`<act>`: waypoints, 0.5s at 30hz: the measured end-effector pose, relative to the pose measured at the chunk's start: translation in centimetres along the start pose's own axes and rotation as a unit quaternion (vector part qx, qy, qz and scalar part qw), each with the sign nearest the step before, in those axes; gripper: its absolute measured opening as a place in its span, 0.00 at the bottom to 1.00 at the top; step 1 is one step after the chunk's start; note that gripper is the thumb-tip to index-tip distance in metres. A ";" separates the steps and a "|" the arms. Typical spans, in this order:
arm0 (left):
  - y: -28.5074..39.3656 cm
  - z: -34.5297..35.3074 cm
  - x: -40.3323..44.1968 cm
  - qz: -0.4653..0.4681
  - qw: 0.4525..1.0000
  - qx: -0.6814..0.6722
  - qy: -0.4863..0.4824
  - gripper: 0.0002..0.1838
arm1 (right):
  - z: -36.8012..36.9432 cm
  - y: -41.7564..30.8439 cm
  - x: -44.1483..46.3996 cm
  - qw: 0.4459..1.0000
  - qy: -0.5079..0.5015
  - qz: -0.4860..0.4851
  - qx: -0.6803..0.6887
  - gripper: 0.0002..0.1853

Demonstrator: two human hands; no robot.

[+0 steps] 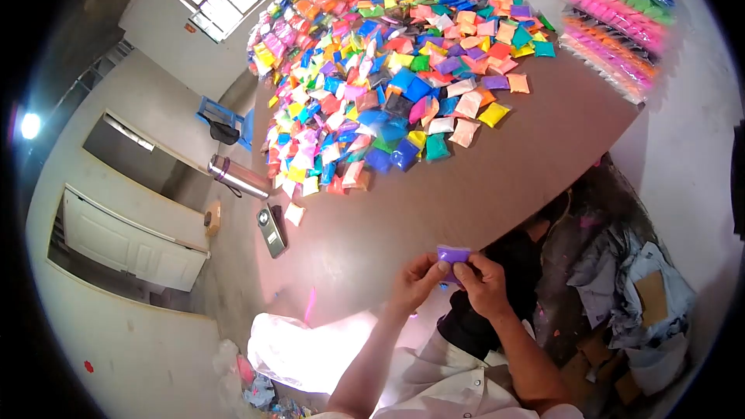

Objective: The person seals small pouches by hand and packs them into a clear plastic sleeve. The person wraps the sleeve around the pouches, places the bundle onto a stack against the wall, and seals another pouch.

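Between my two hands is a small purple packet (453, 254) in clear plastic, held upright in front of my body near the table's edge. My left hand (419, 279) pinches its left side between thumb and fingers. On its right side, my right hand (483, 282) grips it the same way, the thumbs close together on the face toward me. The lower part of the packet is partly covered by the thumbs. Beyond my hands, a large heap of small coloured packets (403, 85) spreads over the brown table (372, 225).
A phone (272, 231) and a steel flask (239, 177) stand at the table's left edge. Strips of bagged coloured packets (617, 23) lie at the far right. A white plastic bag (310, 353) is left of my arms. Torn wrapping and cardboard (632, 295) lie low on the right.
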State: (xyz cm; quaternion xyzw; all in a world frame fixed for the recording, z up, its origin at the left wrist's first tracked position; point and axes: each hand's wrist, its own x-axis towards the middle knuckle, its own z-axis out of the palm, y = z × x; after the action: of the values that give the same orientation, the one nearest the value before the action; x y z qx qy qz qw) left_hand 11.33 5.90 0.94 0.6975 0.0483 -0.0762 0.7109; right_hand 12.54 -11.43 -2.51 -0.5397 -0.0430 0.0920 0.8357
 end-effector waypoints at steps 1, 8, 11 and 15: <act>-0.3 -0.1 0.0 -0.005 1.000 -0.005 -0.001 0.14 | 0.3 -0.8 0.1 1.000 -0.004 -0.007 -0.021 0.09; 0.3 0.5 -0.8 0.006 0.999 -0.013 0.042 0.10 | 0.2 -0.9 -0.3 0.999 0.026 0.020 -0.019 0.12; -0.6 -0.2 -1.2 0.003 0.995 0.094 0.038 0.10 | -0.1 -0.9 -0.7 0.999 0.012 0.049 -0.001 0.11; 1.2 0.4 -1.9 -0.013 0.998 0.036 0.052 0.10 | 0.3 0.0 -1.3 0.999 -0.009 0.031 -0.001 0.10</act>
State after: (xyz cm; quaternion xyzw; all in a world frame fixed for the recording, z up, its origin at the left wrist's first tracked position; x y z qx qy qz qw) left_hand 9.71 5.57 2.48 0.7248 0.0919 -0.0505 0.6809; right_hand 11.27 -11.45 -2.32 -0.5407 -0.0341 0.1231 0.8315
